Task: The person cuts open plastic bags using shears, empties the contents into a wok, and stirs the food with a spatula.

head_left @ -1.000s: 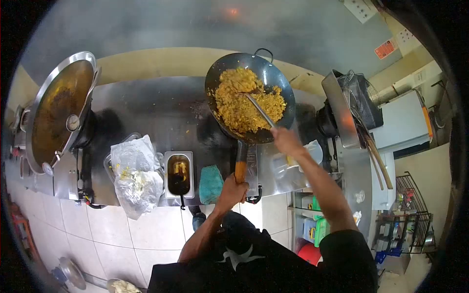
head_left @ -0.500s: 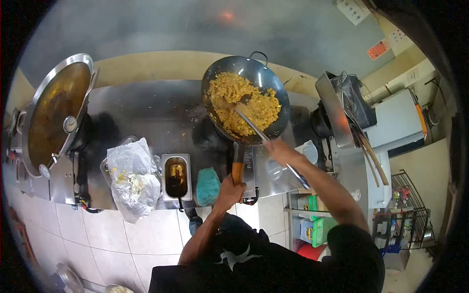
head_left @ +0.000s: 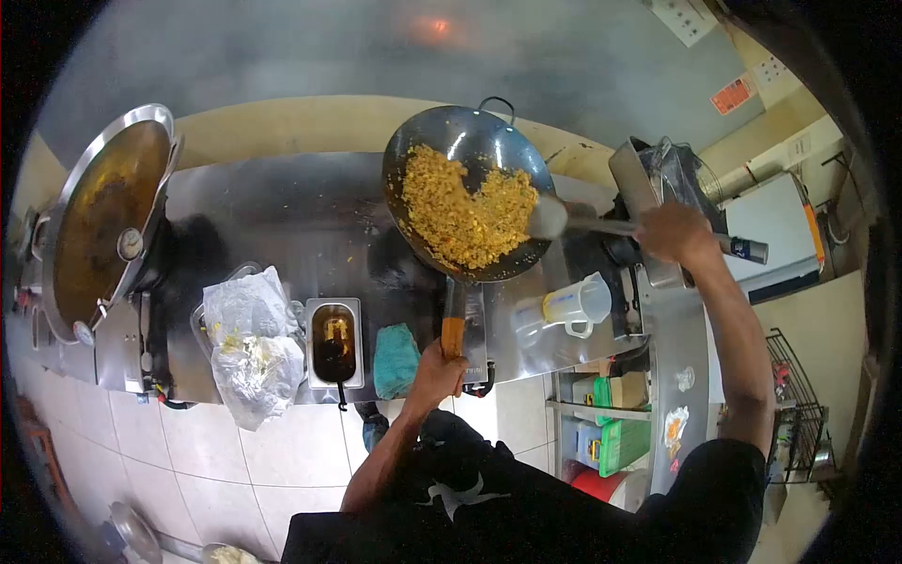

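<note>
I observe the left hand [head_left: 437, 378] clamped on the handle [head_left: 453, 329] of the wok [head_left: 512, 136], the right hand [head_left: 676, 235] round the spatula [head_left: 547, 218]. Rice [head_left: 470, 224] lies inside. Stirring appears in hand; another stroke would require a steady wok.

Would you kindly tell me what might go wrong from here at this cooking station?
Food could spill over the near rim of the wok, since some lies close to it. The metal utensil in the right hand, at the wok's right side, might flick bits onto the counter. The crumpled foil, which reaches past the counter's front edge, may get brushed off.
</note>
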A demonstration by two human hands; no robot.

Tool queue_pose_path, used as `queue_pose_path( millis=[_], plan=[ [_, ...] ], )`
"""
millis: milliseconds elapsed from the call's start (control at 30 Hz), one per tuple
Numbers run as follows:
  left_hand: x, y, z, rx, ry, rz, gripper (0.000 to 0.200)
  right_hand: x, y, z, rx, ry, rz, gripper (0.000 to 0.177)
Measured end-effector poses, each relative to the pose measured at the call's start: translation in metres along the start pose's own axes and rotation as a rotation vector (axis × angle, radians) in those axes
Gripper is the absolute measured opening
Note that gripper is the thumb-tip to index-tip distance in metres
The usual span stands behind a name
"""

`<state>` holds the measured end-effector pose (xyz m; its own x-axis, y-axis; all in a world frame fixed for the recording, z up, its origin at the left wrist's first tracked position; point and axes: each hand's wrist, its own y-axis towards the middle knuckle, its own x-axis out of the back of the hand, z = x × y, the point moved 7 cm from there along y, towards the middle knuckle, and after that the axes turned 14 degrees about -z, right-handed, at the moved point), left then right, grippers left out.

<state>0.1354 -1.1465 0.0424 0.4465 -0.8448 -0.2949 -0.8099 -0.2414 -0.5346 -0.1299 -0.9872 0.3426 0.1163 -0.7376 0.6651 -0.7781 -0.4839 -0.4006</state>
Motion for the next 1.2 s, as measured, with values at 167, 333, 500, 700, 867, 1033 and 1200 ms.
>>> queue_pose_path(
  millis=[167,333,500,700,867,1033,1200],
  plan=[
    [0.000,-0.002,0.001,-0.023,-0.016,-0.014,0.020,-0.030,0.043,0.042,0.065,0.164,-0.409,0.028],
    [0.002,-0.001,0.000,-0.024,-0.018,-0.019,0.019,0.030,0.009,0.084,-0.258,0.341,-0.421,0.030],
    [0.003,-0.001,-0.004,0.000,0.034,-0.014,0.020,-0.022,-0.024,0.092,-0.281,0.526,-0.411,0.030],
    [0.000,-0.003,-0.004,0.027,0.030,-0.050,0.020,-0.089,-0.015,0.176,-0.005,0.928,-0.217,0.036],
    [0.007,-0.006,0.000,-0.019,0.117,-0.050,0.021,-0.112,0.005,0.186,-0.108,0.942,-0.009,0.039],
    [0.003,-0.005,-0.014,-0.046,0.086,-0.048,0.018,-0.090,0.021,0.190,-0.004,0.912,-0.052,0.033],
    [0.002,0.000,-0.003,-0.067,-0.024,0.054,0.018,-0.121,0.062,0.196,-0.069,0.901,-0.160,0.026]
  ],
)
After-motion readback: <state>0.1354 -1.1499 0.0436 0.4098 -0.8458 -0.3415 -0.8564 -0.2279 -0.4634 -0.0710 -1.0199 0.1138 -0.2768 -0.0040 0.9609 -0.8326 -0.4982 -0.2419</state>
